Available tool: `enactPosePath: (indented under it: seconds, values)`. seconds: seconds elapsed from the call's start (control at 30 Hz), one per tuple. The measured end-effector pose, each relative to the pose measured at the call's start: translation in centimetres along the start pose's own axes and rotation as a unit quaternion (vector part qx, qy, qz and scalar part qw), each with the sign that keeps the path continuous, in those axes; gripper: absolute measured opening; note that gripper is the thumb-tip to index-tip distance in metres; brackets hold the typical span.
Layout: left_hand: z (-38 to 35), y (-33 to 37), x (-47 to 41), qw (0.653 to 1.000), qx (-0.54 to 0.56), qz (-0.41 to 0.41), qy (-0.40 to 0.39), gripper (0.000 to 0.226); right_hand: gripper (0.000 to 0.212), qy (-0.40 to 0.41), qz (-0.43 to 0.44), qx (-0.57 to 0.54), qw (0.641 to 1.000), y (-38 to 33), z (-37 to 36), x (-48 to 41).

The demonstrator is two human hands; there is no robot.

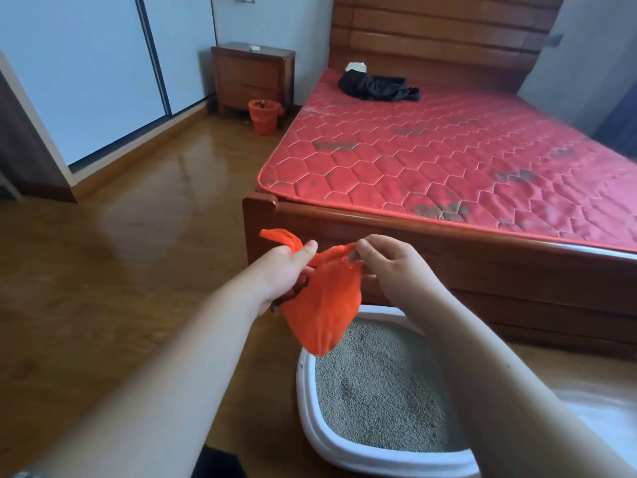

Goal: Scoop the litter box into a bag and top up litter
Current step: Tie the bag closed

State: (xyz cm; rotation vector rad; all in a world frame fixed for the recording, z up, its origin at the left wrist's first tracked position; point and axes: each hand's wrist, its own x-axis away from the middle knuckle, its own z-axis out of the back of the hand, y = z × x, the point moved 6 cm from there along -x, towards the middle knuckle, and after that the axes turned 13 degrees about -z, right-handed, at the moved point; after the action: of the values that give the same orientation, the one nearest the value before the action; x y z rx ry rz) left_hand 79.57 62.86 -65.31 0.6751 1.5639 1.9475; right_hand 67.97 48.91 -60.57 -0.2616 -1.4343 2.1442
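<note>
bed (448, 160): we see it at 2 o'clock, with a red quilted mattress and a wood frame.
nightstand (251, 77): 11 o'clock, at the far wall.
litter box (305, 401): 5 o'clock, on the floor, with a white rim and grey litter (379, 391) inside.
bag (324, 305): orange, centre, hangs over the box's 11 o'clock corner. We cannot tell if it touches the rim.
left hand (282, 274): at the bag's 9 o'clock, fingers curled round one twisted handle.
right hand (396, 270): at the bag's 2 o'clock, fingertips pinching the other handle.

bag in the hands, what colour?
Orange, plain, no print. The bag shows best in the head view, held above the litter box.
</note>
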Motion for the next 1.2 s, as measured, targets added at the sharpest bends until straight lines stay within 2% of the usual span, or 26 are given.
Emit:
enactPosePath:
  seconds: [0.07,0.17,0.23,0.33,0.5,0.6,0.67,0.77,0.87,0.9,1.0,1.1,1.2]
  values:
    - [-0.4,0.9,0.4,0.997,-0.033,-0.060,-0.022,0.045,0.027,0.035,-0.003,-0.040,0.999,0.1,0.6,0.3]
    - [-1.7,2.2,1.7,0.993,0.036,-0.110,-0.039,0.035,0.028,0.082,0.014,-0.071,0.994,-0.3,1.6,1.1]
    - [-2.4,2.4,2.1,0.988,0.049,-0.145,-0.026,0.041,0.028,0.080,0.010,-0.099,0.992,-0.5,1.8,1.4]
    - [-2.5,2.7,1.5,0.985,0.003,-0.174,-0.015,0.037,0.031,0.065,-0.014,-0.148,0.987,-0.4,1.6,1.1]
    - [-1.9,1.0,-2.2,0.976,-0.086,-0.186,-0.068,0.032,0.018,0.066,-0.037,-0.029,0.997,1.7,1.2,-2.3]
    - [-1.4,-3.0,-5.3,0.976,-0.109,-0.170,-0.079,0.021,0.015,0.019,-0.049,-0.016,0.998,4.4,-0.3,-5.7]
    - [-1.3,-6.3,-7.1,0.980,-0.109,-0.147,-0.079,0.022,0.016,-0.014,-0.049,0.001,0.999,7.0,-2.1,-8.0]
    - [-1.2,-10.7,-8.8,0.993,-0.058,-0.097,-0.043,0.020,0.019,-0.058,-0.025,0.110,0.992,11.1,-4.9,-10.5]
    - [-1.5,-13.9,-9.5,0.997,-0.042,-0.059,-0.033,0.021,0.044,-0.092,-0.031,0.155,0.983,14.6,-7.9,-11.5]
    - [-1.7,-14.7,-9.6,0.996,-0.054,-0.052,-0.045,0.021,0.046,-0.098,-0.039,0.151,0.983,15.6,-8.7,-11.7]
    - [-2.1,-16.9,-10.1,0.993,-0.093,-0.024,-0.072,0.019,0.035,-0.106,-0.064,0.125,0.984,17.5,-10.3,-12.7]
    - [-2.4,-18.7,-10.5,0.987,-0.125,0.006,-0.101,0.022,0.026,-0.123,-0.101,0.182,0.970,18.9,-11.2,-13.9]
    - [-2.5,-19.0,-10.4,0.976,-0.166,0.042,-0.135,0.016,0.008,-0.162,-0.150,0.215,0.951,20.0,-11.4,-13.9]
